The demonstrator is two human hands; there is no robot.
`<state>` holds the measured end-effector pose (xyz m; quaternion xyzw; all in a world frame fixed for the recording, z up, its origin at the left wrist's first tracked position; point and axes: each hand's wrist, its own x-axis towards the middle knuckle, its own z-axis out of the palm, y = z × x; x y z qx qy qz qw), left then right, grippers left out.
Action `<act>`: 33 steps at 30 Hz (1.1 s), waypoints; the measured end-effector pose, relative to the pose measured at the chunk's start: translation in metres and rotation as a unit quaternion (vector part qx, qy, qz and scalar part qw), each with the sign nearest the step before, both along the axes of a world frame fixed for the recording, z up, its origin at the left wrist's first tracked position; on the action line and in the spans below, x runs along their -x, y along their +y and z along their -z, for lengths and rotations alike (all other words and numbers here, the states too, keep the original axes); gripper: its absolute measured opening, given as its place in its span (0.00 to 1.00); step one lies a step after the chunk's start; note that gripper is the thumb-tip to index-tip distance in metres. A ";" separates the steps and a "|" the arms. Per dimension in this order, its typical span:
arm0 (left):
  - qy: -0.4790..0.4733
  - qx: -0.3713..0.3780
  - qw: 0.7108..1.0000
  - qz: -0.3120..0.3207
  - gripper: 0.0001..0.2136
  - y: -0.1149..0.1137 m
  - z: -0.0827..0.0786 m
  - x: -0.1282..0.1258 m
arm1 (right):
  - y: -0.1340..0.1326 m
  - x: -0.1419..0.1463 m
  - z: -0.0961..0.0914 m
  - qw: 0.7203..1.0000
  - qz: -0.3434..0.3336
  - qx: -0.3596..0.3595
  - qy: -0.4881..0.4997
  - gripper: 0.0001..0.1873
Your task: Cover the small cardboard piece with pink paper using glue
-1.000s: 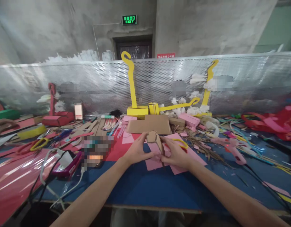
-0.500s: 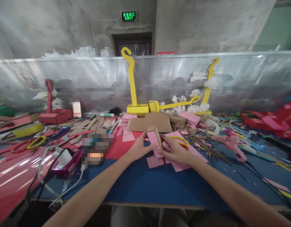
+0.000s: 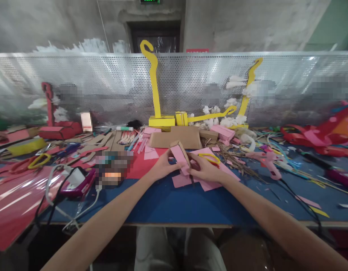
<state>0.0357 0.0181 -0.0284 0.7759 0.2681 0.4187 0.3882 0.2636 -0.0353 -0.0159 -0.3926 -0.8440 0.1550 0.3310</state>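
Note:
Between my two hands is a small cardboard box [image 3: 179,155] with pink paper on its front face and bare brown cardboard along its top and right side. My left hand [image 3: 166,165] grips its left side, thumb across the pink face. My right hand [image 3: 205,168] is closed on its lower right side. The box is tilted, held just above the table. Pink paper pieces [image 3: 209,185] lie under and beside the hands. Yellow-handled scissors [image 3: 212,157] rest on the paper just behind my right hand, their blades hidden.
A pink glue gun [image 3: 268,162] with a black cord lies right. Brown cardboard [image 3: 188,137] and yellow hook-topped shapes [image 3: 154,86] stand behind, before a perforated metal screen [image 3: 106,86]. At left are a purple power strip [image 3: 80,184], cables and red sheets [image 3: 18,207].
The whole view has tipped downward, so the table sits higher in the picture. Both hands keep hold of the pink-faced box, which leans slightly more to the left.

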 end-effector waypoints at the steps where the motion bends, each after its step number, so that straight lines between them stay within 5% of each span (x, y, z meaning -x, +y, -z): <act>1: 0.001 -0.001 1.000 0.000 0.30 0.001 0.000 0.001 | 0.001 0.000 0.000 1.000 0.001 -0.001 -0.001 0.35; 33: 0.032 -0.040 0.998 -0.023 0.27 0.001 -0.004 0.002 | -0.011 0.006 -0.012 1.000 0.019 0.010 0.005 0.28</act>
